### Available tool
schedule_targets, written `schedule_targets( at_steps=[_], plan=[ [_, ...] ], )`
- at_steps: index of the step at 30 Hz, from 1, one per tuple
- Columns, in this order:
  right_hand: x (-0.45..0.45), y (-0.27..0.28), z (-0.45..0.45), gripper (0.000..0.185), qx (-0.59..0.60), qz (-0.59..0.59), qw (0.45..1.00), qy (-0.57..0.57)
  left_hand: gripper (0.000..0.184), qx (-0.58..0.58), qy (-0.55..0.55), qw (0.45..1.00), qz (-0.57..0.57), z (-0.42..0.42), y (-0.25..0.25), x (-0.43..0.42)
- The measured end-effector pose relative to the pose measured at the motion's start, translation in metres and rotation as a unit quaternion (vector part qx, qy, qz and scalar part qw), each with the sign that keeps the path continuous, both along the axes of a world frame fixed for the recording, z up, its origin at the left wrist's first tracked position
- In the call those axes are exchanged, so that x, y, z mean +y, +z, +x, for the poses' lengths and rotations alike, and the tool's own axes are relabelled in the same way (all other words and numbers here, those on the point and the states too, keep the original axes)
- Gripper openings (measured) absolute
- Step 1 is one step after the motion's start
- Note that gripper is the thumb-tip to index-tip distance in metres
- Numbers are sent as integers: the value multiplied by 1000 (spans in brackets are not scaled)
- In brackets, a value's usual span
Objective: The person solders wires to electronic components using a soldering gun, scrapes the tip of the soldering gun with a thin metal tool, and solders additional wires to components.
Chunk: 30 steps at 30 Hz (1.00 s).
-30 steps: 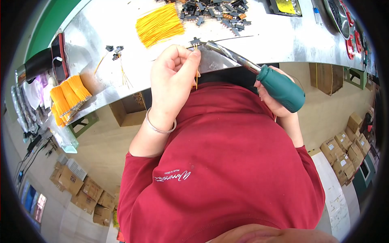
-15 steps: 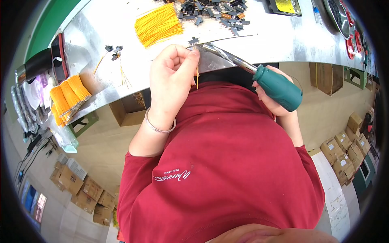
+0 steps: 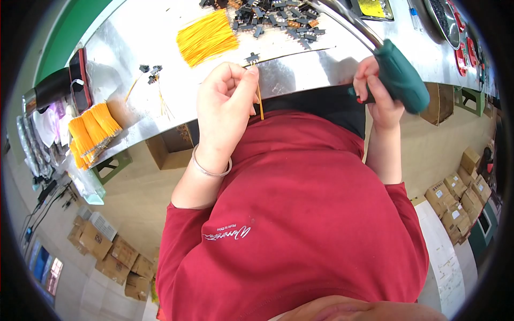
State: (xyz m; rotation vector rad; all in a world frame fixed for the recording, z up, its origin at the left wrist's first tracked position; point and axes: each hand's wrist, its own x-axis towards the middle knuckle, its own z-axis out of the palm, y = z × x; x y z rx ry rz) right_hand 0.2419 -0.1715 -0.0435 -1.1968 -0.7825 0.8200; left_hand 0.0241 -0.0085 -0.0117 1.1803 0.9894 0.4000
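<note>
My left hand [image 3: 227, 101] is closed in a pinch near the table's front edge. Between thumb and forefinger it grips thin yellow wires [image 3: 261, 101], whose lower ends hang below the fingers. A small black switch [image 3: 251, 57] sits just beyond the fingertips, at the wires' upper end. My right hand [image 3: 383, 96] is wrapped around the grip of a green-handled soldering gun [image 3: 401, 75]. Its metal barrel points up and left over the table, with the tip near the loose black switches [image 3: 276, 18]. The right fingers are partly hidden by the handle.
A bundle of yellow wires [image 3: 207, 37] lies on the metal table [image 3: 139, 37]. Wired switches [image 3: 155, 74] rest to the left, near more wire bundles [image 3: 92, 128]. A round metal bowl [image 3: 443, 21] and red-handled items [image 3: 460, 58] are at the right. Cardboard boxes [image 3: 455, 203] stand on the floor.
My right hand has lifted the soldering gun up and right, taking its tip away from the switch. The left hand has stayed nearly still with the wires.
</note>
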Motion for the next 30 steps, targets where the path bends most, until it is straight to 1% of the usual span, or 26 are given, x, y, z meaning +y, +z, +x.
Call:
schedule_targets(
  at_steps=[1,3,5,7,14,16,17,19,20,21,22,23,25,26,27,29,30],
  plan=[
    [1,1,1,11,0,1,1000,0,19,-5,0,1000,5,-1,-1,0],
    [2,3,2,13,-52,-33,998,14,18,-15,1,1000,19,-3,-7,-1],
    [-1,-1,0,15,-54,-33,998,15,18,-27,1,999,31,-3,-7,-1],
    [-2,-2,0,15,-82,-33,996,27,15,10,-7,998,54,-2,-3,-1],
    [-1,-2,0,15,-43,-29,998,27,11,17,-6,998,63,-7,-1,-2],
    [-1,-3,1,15,-44,-26,998,26,11,54,10,989,136,-19,2,1],
    [-2,-3,1,15,-45,-25,998,25,10,74,31,990,116,-23,16,5],
    [-2,-2,-1,14,-48,-30,998,18,13,138,56,967,205,-37,22,19],
    [-1,-2,-1,14,-50,-34,998,14,15,190,36,950,245,-46,22,29],
    [-1,-1,-1,14,-50,-33,998,14,16,242,16,928,284,-55,21,39],
    [-1,-1,0,14,-51,-29,998,17,19,325,7,891,318,-62,19,45],
    [-1,-1,0,14,-52,-24,998,19,19,326,7,890,319,-62,21,46],
    [0,-1,0,14,-51,-24,998,16,20,412,35,815,405,-57,28,45],
    [0,-1,0,14,-50,-24,998,13,16,417,58,801,424,-54,29,46],
    [0,-1,0,14,-50,-24,998,13,16,417,58,801,425,-48,29,44],
    [0,0,1,14,-46,-21,999,17,12,237,40,805,543,-31,32,38],
    [0,0,1,14,-46,-21,999,17,14,185,-4,788,587,-22,31,35]
  ],
)
